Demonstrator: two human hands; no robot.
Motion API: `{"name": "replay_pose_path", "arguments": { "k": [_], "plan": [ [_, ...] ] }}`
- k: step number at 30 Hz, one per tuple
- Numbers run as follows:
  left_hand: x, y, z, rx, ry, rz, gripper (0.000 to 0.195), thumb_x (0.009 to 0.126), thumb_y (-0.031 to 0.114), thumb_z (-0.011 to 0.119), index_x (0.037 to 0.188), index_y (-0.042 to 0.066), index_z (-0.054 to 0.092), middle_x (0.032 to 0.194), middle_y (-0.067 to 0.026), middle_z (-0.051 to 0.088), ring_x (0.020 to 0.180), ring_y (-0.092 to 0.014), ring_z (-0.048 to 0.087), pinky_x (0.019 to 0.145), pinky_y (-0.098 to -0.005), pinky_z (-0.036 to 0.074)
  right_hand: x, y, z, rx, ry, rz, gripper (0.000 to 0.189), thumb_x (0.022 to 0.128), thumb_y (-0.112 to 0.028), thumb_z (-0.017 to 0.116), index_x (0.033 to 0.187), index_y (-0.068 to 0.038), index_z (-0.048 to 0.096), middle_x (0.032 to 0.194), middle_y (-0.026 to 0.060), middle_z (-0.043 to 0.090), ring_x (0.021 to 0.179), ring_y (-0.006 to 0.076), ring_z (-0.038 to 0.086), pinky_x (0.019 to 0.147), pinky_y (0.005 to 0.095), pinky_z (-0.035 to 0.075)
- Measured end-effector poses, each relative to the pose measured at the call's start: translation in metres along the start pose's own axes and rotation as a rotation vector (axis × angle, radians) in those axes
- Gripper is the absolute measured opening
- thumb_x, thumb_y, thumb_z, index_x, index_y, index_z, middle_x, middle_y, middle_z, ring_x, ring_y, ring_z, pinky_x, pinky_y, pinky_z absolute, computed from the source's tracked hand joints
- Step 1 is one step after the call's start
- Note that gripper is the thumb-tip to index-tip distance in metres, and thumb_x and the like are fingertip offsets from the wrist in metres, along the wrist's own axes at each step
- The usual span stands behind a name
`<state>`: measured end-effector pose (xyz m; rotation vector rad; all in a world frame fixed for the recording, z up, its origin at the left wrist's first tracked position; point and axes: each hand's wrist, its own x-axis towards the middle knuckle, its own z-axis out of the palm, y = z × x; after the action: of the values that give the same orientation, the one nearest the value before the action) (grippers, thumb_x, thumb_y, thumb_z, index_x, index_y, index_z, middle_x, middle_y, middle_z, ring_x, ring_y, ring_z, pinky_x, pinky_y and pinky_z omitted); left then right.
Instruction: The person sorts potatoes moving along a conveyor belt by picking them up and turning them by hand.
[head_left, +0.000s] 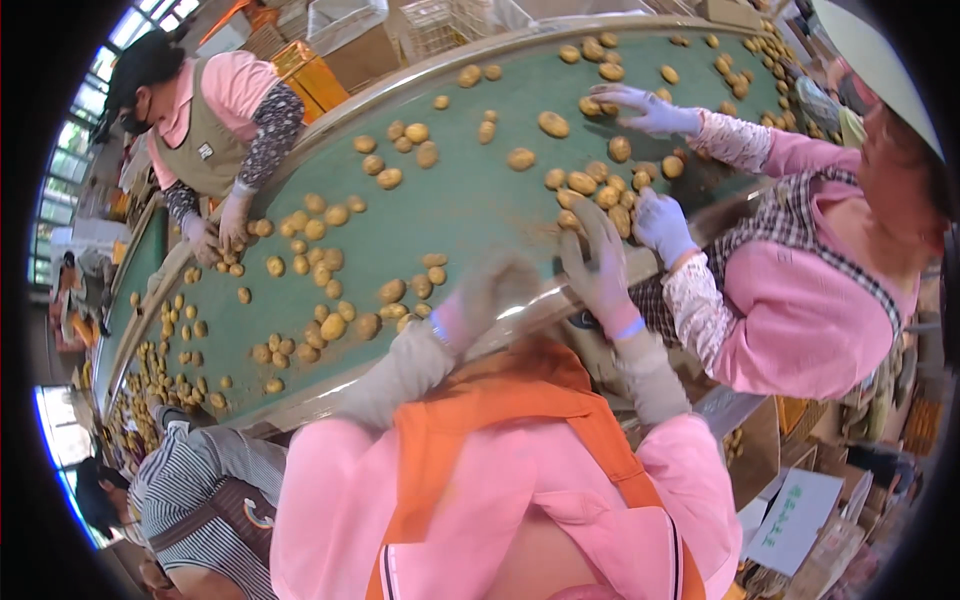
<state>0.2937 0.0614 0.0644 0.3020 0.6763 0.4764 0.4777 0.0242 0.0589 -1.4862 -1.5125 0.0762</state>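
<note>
Many potatoes (334, 326) lie scattered over a green conveyor belt (465, 210) in front of me. My left hand (487, 296), in a soiled glove, is blurred above the belt's near metal rim; whether it holds anything cannot be told. My right hand (598, 259), gloved too, reaches over the near edge with its fingers spread. Its fingertips are beside a cluster of potatoes (606, 196), and no potato shows in its grasp. To the right of that cluster, a co-worker's gloved hand (664, 225) touches the same group.
A co-worker (810, 292) stands close on my right, one arm stretched over the belt. Another (217, 127) handles potatoes across the belt, and a third (210, 495) leans in at lower left. Crates (307, 79) stand behind the far rim. Cardboard boxes (754, 450) are at lower right.
</note>
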Motion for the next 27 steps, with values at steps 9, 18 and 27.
{"name": "replay_pose_path", "arguments": {
  "k": [9, 18, 27],
  "plan": [
    [-0.115, 0.01, -0.095, -0.352, 0.109, 0.526, 0.034, 0.099, 0.037, 0.042, 0.076, 0.011, 0.044, 0.069, 0.0028, 0.031, 0.062, -0.012, 0.03, 0.057, -0.0265, 0.029, 0.19, 0.072, 0.15, -0.362, -0.372, 0.205, 0.042, 0.084, -0.031, 0.058, 0.122, -0.012, 0.058, 0.118, 0.0185, 0.058, 0.112, 0.0379, 0.053, 0.094, 0.0447, 0.045],
    [-0.098, 0.026, -0.108, -0.629, 0.15, 0.533, 0.037, 0.098, 0.035, 0.042, 0.07, 0.013, 0.033, 0.069, 0.0013, 0.028, 0.066, -0.013, 0.031, 0.06, -0.0277, 0.029, 0.258, 0.099, 0.219, -0.363, -0.637, 0.192, 0.036, 0.081, -0.022, 0.059, 0.116, -0.021, 0.064, 0.125, 0.0165, 0.056, 0.112, 0.033, 0.058, 0.094, 0.0398, 0.048],
    [-0.052, 0.095, -0.078, -0.599, 0.371, 0.299, 0.031, 0.098, 0.039, 0.044, 0.107, 0.013, 0.057, 0.102, -0.0061, 0.058, 0.098, -0.024, 0.055, 0.084, -0.0377, 0.046, 0.191, 0.001, 0.202, 0.21, -0.714, 0.131, 0.03, 0.079, -0.022, 0.065, 0.107, -0.012, 0.065, 0.103, 0.0157, 0.064, 0.096, 0.0312, 0.063, 0.087, 0.0386, 0.051]
  ]
}}
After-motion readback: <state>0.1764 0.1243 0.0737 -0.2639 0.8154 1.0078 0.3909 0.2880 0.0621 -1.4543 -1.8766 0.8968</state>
